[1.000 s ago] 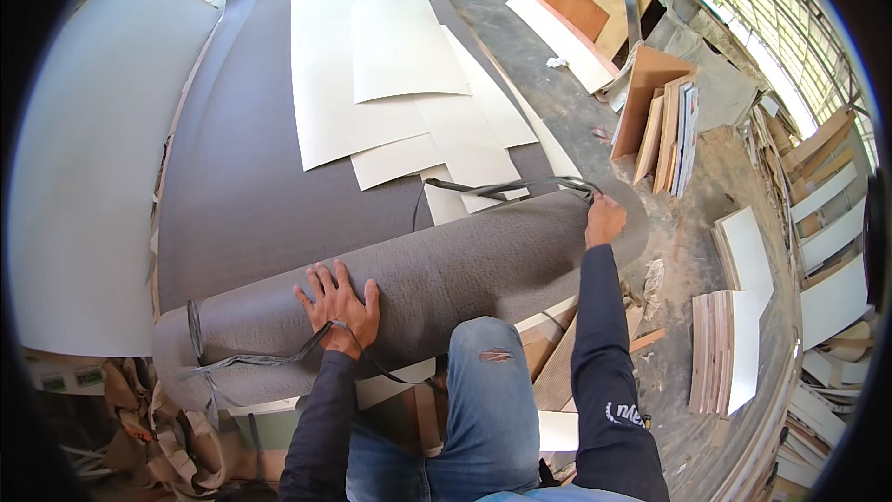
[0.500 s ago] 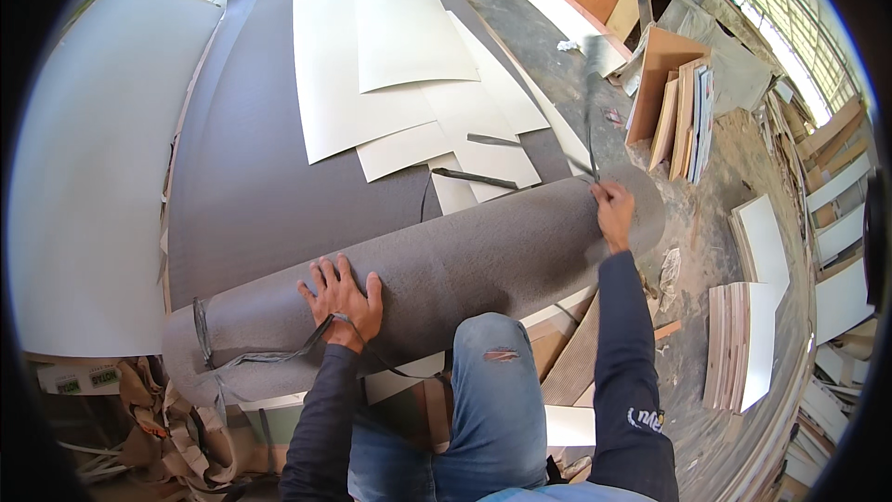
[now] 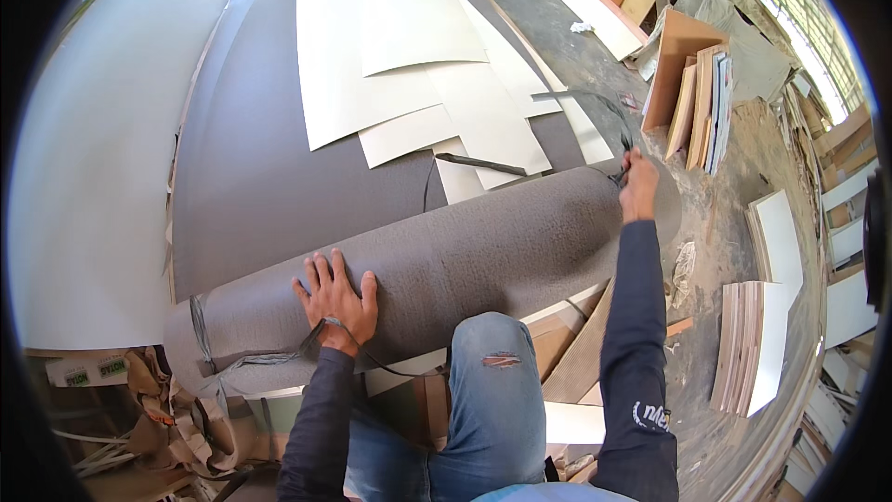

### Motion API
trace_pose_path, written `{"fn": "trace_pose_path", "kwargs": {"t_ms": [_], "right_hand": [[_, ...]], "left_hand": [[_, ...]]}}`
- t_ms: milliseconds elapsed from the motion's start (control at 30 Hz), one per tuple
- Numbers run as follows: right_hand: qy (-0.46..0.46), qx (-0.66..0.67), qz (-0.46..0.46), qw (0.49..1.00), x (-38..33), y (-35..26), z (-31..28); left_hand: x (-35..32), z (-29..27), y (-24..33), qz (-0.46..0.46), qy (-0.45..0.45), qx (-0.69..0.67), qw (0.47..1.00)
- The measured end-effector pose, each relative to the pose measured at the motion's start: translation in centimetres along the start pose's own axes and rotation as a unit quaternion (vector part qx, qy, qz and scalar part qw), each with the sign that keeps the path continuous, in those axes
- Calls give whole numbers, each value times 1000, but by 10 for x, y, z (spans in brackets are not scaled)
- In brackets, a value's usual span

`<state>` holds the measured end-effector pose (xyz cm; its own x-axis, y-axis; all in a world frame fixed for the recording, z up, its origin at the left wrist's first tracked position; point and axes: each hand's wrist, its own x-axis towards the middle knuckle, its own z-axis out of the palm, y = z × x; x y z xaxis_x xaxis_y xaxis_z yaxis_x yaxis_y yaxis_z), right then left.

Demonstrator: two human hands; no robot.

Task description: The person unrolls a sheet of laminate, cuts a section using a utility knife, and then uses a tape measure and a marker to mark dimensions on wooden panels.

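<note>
A thick roll of grey sheet material (image 3: 465, 270) lies across in front of me, part of it still spread flat (image 3: 260, 158) beyond. My left hand (image 3: 336, 297) rests flat on the roll with fingers spread; a thin grey strap (image 3: 279, 358) runs under the wrist and around the roll's left end. My right hand (image 3: 637, 186) is at the roll's right end, closed on a dark strap (image 3: 595, 104) that loops up and away from it. My knee in torn blue jeans (image 3: 492, 363) is against the roll.
Several cream sheets (image 3: 409, 56) lie on the spread grey material, with a dark narrow strip (image 3: 481, 165) on them. A large pale board (image 3: 84, 158) lies left. Stacked boards (image 3: 701, 102) and panels (image 3: 757, 344) stand at the right; cardboard scraps (image 3: 167, 409) lie lower left.
My right hand has lifted from the roll's end and pulled the dark strap up into a loop. The left hand has stayed flat on the roll.
</note>
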<state>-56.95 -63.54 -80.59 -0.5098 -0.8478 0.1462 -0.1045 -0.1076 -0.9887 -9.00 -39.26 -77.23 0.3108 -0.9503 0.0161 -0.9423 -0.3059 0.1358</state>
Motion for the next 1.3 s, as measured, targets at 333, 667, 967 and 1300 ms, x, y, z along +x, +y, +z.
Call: {"fn": "trace_pose_path", "kwargs": {"t_ms": [333,667,967,1300], "right_hand": [[-43,-36,111,992,37,-63,-50],[-137,-513,-74,844,54,-19,11],[-123,-125,-133,976,-11,-101,-21],[12,-170,-173,970,-22,-115,-11]], "left_hand": [[5,-2,0,-5,2,-14,1000],[5,-8,3,-10,2,-21,1000],[14,-8,-1,-12,-7,-27,1000],[12,-12,1,-4,-32,-32,999]]}}
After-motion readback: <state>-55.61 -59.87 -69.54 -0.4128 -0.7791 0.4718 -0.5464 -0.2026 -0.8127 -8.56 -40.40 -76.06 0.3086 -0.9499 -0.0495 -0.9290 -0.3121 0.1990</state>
